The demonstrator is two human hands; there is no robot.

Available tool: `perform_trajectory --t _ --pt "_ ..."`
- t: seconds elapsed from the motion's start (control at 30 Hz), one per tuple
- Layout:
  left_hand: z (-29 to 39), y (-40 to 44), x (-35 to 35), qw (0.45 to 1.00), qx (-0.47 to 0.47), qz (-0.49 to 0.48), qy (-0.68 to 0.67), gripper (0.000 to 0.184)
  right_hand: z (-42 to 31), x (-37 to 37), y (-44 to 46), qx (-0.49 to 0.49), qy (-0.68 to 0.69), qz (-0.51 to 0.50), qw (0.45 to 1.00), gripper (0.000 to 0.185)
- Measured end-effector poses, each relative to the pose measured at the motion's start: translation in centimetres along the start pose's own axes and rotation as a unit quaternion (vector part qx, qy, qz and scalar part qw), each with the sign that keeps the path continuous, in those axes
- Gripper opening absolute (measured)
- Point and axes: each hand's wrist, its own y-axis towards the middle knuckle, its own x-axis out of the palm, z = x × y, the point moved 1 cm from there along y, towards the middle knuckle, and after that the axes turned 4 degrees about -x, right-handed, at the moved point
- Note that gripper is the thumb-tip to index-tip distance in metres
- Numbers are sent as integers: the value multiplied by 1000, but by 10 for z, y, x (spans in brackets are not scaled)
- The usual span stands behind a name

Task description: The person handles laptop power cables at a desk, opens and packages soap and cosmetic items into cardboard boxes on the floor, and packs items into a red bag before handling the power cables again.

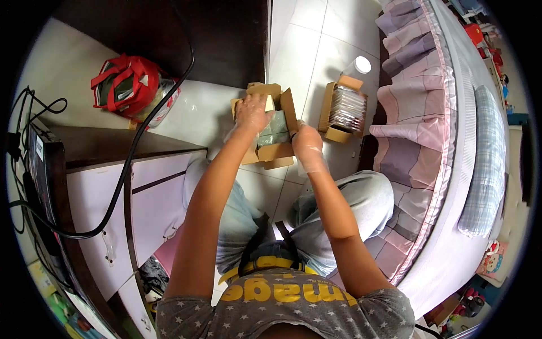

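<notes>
An open cardboard box (pixel 276 151) sits on the tiled floor between my knees, its flaps folded outward. Greenish wrapped packs (pixel 274 127) lie inside it. My left hand (pixel 252 114), in a clear plastic glove, rests over the box's left part with its fingers spread. At the box's right side is my right hand (pixel 307 148), also in a clear glove, its fingers curled at the right flap; a small dark thing shows by them, too small to name. A second open box (pixel 337 134), filled with a row of thin wrapped packets (pixel 346 108), stands to the right.
A white-lidded clear jar (pixel 362 65) stands behind the second box. A red bag (pixel 125 85) is at the back left. Wooden drawers (pixel 158 209) and a black cable (pixel 132 150) are at left; a bed with a frilled skirt (pixel 395 130) borders the right.
</notes>
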Motion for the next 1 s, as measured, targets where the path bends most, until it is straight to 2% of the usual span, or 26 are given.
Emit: perform_trajectory --t 0.07,0.13,0.17,0.23,0.3,0.37,0.57,0.6,0.63,0.7,0.83,0.9,0.93,1.0 --pt "3 2 2 1000 -18 -8 -20 58 1 2 -1 -8 2 10 1000 22" --pt "6 2 10 998 -22 58 26 57 3 4 0 -14 3 20 1000 22" --pt "12 2 8 998 -20 57 26 57 3 4 1 -12 5 14 1000 23" --pt "24 4 6 986 -156 18 47 58 4 5 1 -8 6 8 1000 24" --pt "29 7 7 982 -175 15 67 62 2 6 0 -14 14 15 1000 26" --pt "31 10 9 972 -216 -36 90 65 1 4 0 -12 7 10 1000 26" --pt "47 7 20 968 -212 34 132 66 -2 3 2 5 -9 -2 1000 25" --pt "49 5 25 968 -200 75 134 60 -3 3 3 8 -9 -7 1000 25" --pt "48 7 27 968 -201 75 134 60 -3 3 3 8 -9 -7 1000 25" --pt "46 10 27 973 -214 75 40 54 -4 3 3 15 -18 -8 1000 25" --pt "45 10 15 971 -230 67 -20 51 -6 -4 4 43 0 -38 998 32" --pt "46 0 6 959 -213 157 -98 50 -6 0 3 50 -12 -45 998 31" --pt "41 -6 2 960 -213 155 -97 50 -4 2 3 51 -11 -47 998 31" --pt "21 -21 -15 922 -144 291 -213 49 2 3 4 24 -24 -46 998 33"
